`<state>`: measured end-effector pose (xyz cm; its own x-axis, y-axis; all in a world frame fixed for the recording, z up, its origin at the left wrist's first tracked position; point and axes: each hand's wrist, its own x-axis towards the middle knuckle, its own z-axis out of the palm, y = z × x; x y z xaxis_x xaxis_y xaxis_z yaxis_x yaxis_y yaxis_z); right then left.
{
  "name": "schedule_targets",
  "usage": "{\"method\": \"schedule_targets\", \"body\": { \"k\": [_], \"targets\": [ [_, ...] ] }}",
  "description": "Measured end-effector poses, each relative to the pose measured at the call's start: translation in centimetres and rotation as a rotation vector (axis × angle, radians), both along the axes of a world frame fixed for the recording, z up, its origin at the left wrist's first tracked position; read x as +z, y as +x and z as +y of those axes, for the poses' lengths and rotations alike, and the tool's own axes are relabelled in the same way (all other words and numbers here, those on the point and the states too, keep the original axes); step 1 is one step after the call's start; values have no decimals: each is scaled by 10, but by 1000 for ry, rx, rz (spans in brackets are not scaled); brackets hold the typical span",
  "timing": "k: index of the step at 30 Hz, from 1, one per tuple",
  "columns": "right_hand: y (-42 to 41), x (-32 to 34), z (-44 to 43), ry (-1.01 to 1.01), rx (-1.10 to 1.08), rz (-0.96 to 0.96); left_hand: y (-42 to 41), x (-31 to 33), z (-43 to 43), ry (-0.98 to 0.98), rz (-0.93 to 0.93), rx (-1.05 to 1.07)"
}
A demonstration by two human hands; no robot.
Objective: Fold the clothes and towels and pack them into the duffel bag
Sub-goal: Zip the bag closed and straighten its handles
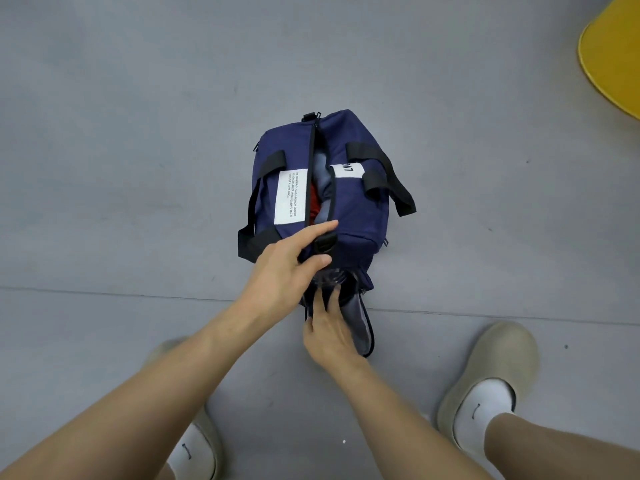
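The grey floor (138, 133) carries the navy duffel bag (349, 209), which lies lengthwise between the person's shoes. Its top zip gapes over red and blue-grey clothes (320, 199) already packed inside. The left hand (287, 265) is clamped on the bag's near end, by a black tab (325, 242). The right hand (329, 330), fingers fairly straight, pushes into the unzipped end pocket (362, 327). The likely risks: a hard shove sliding the bag, or the clothes bulging out through the open zip.

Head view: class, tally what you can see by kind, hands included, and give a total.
Duffel bag: 1
White labels: 2
Left hand, right hand: 2
Shoes: 2
Yellow object: 1
Total: 8
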<state>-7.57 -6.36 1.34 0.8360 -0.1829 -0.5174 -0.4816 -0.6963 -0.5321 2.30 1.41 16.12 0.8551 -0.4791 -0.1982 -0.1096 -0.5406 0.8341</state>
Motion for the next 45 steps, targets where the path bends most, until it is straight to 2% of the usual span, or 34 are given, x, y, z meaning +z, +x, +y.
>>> {"method": "schedule_targets", "body": {
  "k": [4, 8, 13, 17, 22, 25, 31, 36, 41, 45],
  "targets": [
    [16, 6, 0, 0, 0, 16, 0, 2, 4, 38, -8, -32],
    [13, 15, 1, -38, 100, 17, 4, 3, 12, 104, -20, -51],
    [-23, 34, -16, -41, 183, -135, -1, 2, 9, 186, -17, -89],
    [-36, 66, -36, 4, 18, -224, -10, 4, 9, 303, -69, -131],
    [-28, 106, -59, -42, -239, -405, -14, 4, 16, 389, -69, -148],
    [-24, 129, -61, -17, -138, -401, -19, 7, 19, 409, -68, -164],
    [-27, 168, -74, -138, 28, -372, -57, 15, 31, 437, -60, -270],
    [-32, 202, -71, 14, 132, -209, -100, 21, 47, 497, 7, -423],
    [-34, 212, -70, -99, 249, -150, -132, 32, 54, 583, 35, -600],
    [-11, 215, -78, -209, 332, -142, -110, 56, 50, 620, -23, -650]
  ]
}}
